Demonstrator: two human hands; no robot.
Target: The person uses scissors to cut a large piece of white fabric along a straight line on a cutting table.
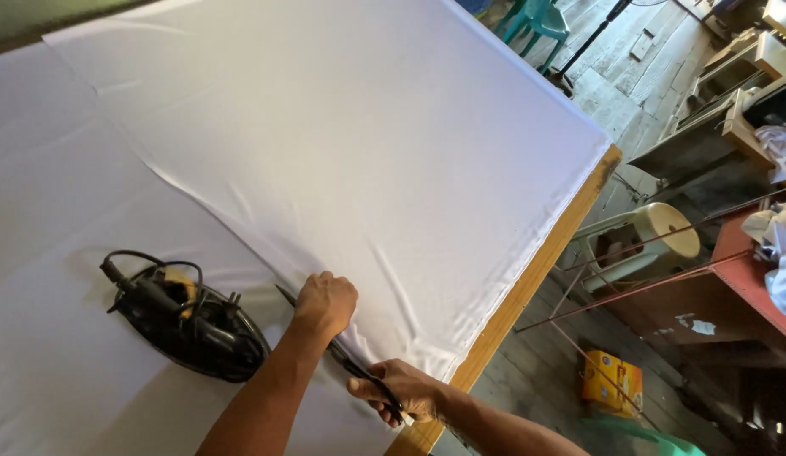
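- left hand [325,302] is pressing down as a closed fist on the smooth white fabric [342,152], gripping nothing that shows, just beside the fabric's lower edge.
- right hand [401,390] is curling tight around the handles of the long dark scissors [346,359]; the slim blades are running under the left hand along the cloth edge.
- fabric is lying flat with soft ripples near the hands, reaching the table's bare wooden edge [528,283].
- black iron [190,325], glossy and rounded, with its cord coiled on top, is sitting on the white sheet near the left forearm.
- yellow box [611,382] is lying on the plank floor.
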